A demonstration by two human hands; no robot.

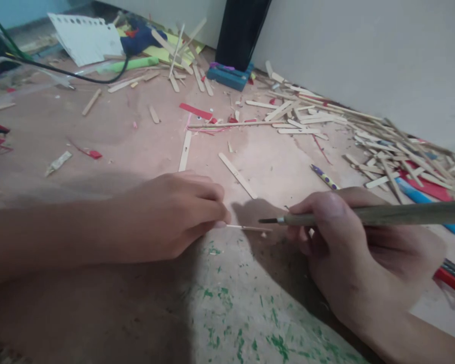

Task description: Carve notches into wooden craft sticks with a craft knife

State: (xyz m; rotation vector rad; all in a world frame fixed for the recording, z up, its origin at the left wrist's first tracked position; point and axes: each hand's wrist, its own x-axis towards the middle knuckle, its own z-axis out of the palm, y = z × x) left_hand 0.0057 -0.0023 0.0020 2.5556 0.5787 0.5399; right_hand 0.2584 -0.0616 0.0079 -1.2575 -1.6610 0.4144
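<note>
My left hand (189,215) is closed, its fingertips pinching one end of a thin, flat wooden craft stick (250,228) seen on edge, low over the work surface. My right hand (349,247) is wrapped around a slim wooden-handled tool (394,213) with a short metal collar and a narrow dark tip, held like a pencil. That tip points left, just above the free end of the stick; I cannot tell if they touch. Beyond my left hand lie two more craft sticks, one (185,151) with a small dark hole and another (237,175) lying slantwise.
Loose craft sticks (394,156) pile up along the wall at right. A spotted pen-like piece (324,177) lies behind my right hand. At back stand a black upright object (240,35) on a blue block (230,77) and torn paper (87,40). A black cable (94,79) crosses the left.
</note>
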